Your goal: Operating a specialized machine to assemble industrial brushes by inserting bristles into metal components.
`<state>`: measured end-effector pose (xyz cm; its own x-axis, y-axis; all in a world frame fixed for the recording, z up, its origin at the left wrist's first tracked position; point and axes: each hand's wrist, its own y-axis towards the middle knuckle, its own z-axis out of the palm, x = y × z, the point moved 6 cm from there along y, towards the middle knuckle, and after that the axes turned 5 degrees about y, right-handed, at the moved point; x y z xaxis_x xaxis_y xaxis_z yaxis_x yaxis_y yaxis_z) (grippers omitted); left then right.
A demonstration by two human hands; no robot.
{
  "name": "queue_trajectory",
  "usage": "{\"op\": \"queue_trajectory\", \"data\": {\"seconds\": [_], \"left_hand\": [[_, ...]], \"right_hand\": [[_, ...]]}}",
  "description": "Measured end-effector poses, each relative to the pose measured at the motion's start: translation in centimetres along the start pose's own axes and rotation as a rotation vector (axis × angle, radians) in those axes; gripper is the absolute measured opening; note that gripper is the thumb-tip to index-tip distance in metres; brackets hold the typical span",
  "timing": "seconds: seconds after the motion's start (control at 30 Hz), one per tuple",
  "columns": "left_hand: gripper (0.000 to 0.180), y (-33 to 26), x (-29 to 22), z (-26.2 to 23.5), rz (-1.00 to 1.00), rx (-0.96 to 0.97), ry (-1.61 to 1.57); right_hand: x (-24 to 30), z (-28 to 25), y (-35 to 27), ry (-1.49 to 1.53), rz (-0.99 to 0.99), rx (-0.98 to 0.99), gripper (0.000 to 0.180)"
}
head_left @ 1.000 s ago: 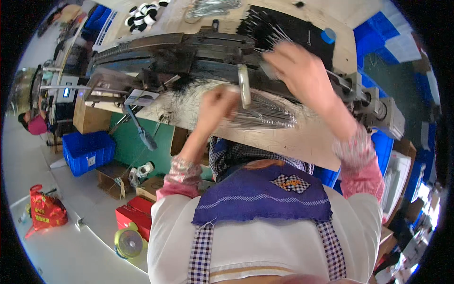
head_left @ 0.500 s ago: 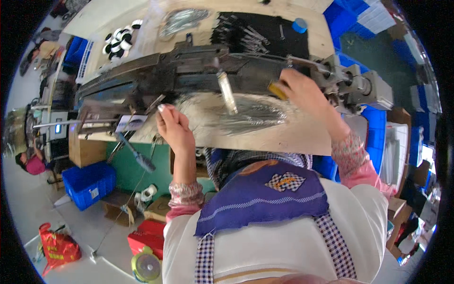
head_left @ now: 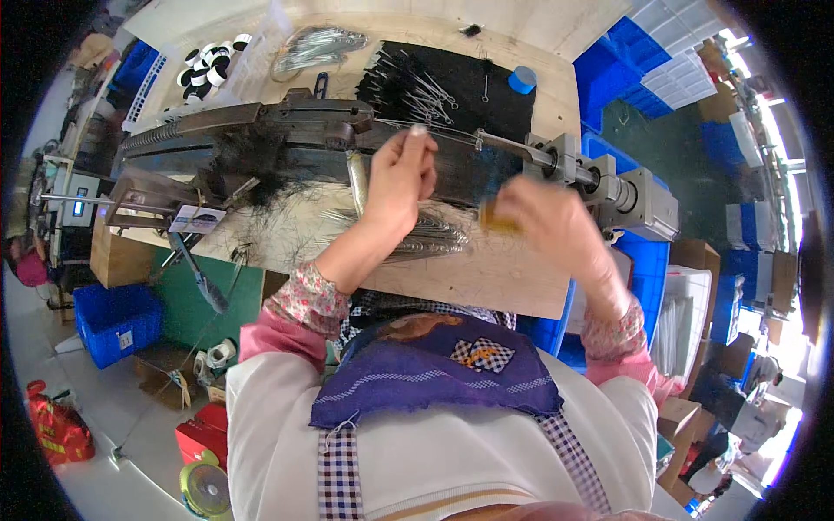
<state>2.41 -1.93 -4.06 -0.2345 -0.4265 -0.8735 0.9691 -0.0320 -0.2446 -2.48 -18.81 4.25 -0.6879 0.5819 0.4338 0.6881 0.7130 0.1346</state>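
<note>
- Left hand point(head_left: 398, 178) at 12 o'clock of frame centre, grip pinched on thin metal wire point(head_left: 452, 132) running along dark machine bar point(head_left: 261, 130).
- Right hand point(head_left: 547, 226) at 2 o'clock, blurred, grip clenched on small amber block point(head_left: 497, 221).
- Bundle of steel wires point(head_left: 426, 239) on wooden worktop point(head_left: 486, 278), just under left hand.
- Black mat point(head_left: 495, 95) with loose wires at 12 o'clock; blue tape roll point(head_left: 522, 80) beside it.
- Blue crate point(head_left: 113, 317) on floor at 9 o'clock.
</note>
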Motion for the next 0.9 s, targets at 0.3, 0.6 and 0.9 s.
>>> {"op": "queue_trajectory", "data": {"seconds": [0.3,0.6,0.9], "left_hand": [[0.025,-0.3,-0.5,-0.5,-0.015,-0.051,0.032],[0.054,-0.1,0.0,0.3,-0.076,0.131,-0.051],[0.089,-0.2,-2.8,0.6,-0.166,0.244,-0.761]], "right_hand": [[-3.5,1.2,12.9,0.345,0.077,0.013,0.026],[-4.6,0.3,13.2,0.745,0.332,0.041,0.026],[-4.3,-4.5,12.7,-0.156,0.336,-0.228,0.033]]}}
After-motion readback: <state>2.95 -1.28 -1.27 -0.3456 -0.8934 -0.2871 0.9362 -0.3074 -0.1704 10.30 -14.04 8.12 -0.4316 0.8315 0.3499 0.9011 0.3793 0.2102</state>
